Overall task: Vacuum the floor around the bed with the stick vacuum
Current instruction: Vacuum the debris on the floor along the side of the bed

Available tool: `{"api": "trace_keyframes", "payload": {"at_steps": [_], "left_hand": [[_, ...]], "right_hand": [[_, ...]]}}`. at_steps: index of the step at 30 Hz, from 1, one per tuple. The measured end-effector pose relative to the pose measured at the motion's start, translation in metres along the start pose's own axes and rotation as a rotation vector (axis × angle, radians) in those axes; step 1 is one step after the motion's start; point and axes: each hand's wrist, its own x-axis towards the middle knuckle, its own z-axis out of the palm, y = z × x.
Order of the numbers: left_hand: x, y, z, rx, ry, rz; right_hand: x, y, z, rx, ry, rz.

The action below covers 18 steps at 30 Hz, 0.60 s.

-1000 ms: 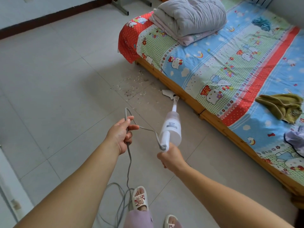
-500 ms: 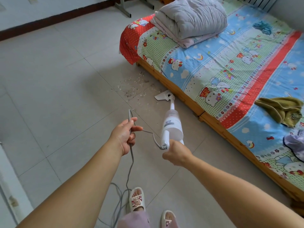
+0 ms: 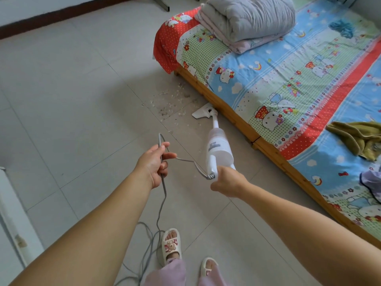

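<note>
A: Item one?

B: One white plastic stick vacuum [image 3: 218, 150], smooth cylindrical body with a translucent section, narrow tube, flat wedge-shaped floor head [image 3: 203, 113]. The head lies on the pale tiled floor [image 3: 68, 96], just beside the bed's wooden side rail [image 3: 231, 115], at the edge of one scattered patch of small whitish and brown crumbs [image 3: 171, 100].

A: Who holds it?

B: Right hand [image 3: 227, 179], fingers wrapped round the handle end; the fingertips are hidden, so how tightly they sit I cannot tell.

A: Cable?

B: One thin grey power cord [image 3: 162, 188], rubbery, running from the handle to the left hand [image 3: 153, 164]. Thumb and forefinger pinch it, the other fingers curl loosely round it; one loop stands above the hand, the rest drops to loose coils on the floor.

A: Bed?

B: One low bed, orange-brown timber frame, one cartoon-cat printed cotton sheet [image 3: 278, 79] in blue, green and red bands. On it: one folded grey padded quilt [image 3: 247, 17], one crumpled olive-green cloth [image 3: 358, 137], one small teal cloth [image 3: 342, 27], one lilac cloth [image 3: 371, 182] at the right edge.

A: Footwear?

B: Two cream rubbery slippers [image 3: 171, 244], open-toed, the left one bearing a bear figure; lilac trouser legs [image 3: 167, 273] above them.

A: Walls?

B: One dark brown skirting strip [image 3: 61, 13] along the far wall.
</note>
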Motion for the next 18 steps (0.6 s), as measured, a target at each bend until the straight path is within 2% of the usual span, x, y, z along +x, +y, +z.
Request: {"api": "trace_keyframes", "payload": {"at_steps": [11, 18], "left_hand": [[0.011, 0.006, -0.009, 0.003, 0.012, -0.017], [0.013, 0.010, -0.021, -0.020, 0.019, -0.022]], "right_hand": [[0.042, -0.042, -0.025, 0.208, 0.014, -0.004], [0.028, -0.035, -0.001, 0.256, -0.009, 0.028]]}}
